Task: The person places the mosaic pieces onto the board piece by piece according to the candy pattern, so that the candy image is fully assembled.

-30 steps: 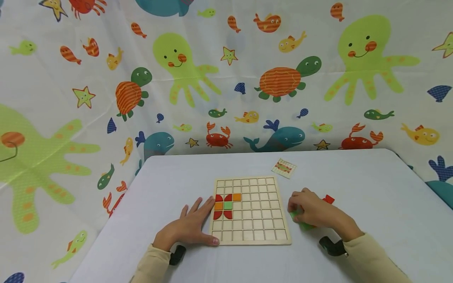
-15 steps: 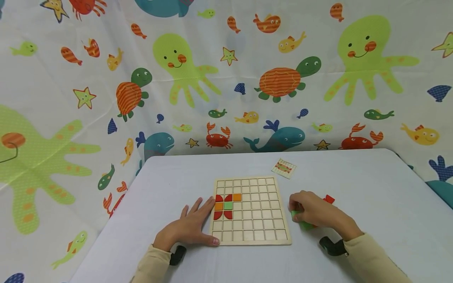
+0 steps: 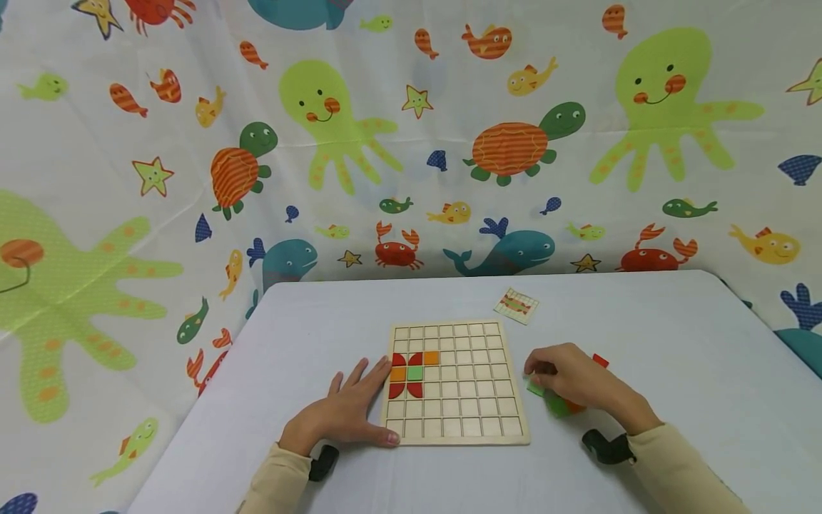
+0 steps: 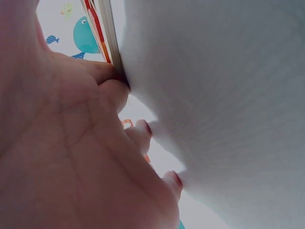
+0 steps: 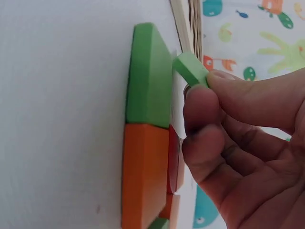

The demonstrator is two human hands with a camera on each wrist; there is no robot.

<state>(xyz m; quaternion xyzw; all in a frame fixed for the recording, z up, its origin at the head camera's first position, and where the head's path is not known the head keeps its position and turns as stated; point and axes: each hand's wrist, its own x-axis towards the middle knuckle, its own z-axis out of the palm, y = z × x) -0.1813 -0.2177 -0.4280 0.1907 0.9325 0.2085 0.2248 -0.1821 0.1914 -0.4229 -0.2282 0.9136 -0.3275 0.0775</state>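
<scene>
My left hand lies with fingers spread along the left edge of a wooden grid board, thumb at its near left corner. Red rounded pieces, orange squares and a light green square fill some cells at the board's left. To the right of the board, my right hand pinches a light green tile between thumb and fingers. Below that hand, a darker green tile and an orange tile lie end to end on the table, red pieces behind them partly hidden.
A small pattern card lies beyond the board's far right corner. A red piece shows past my right hand. The white table ends at a curtain printed with sea animals.
My right hand has drawn slightly up from the loose tiles, with the light green tile at its fingertips. More of the green and orange tiles shows beneath it. My left hand stays put.
</scene>
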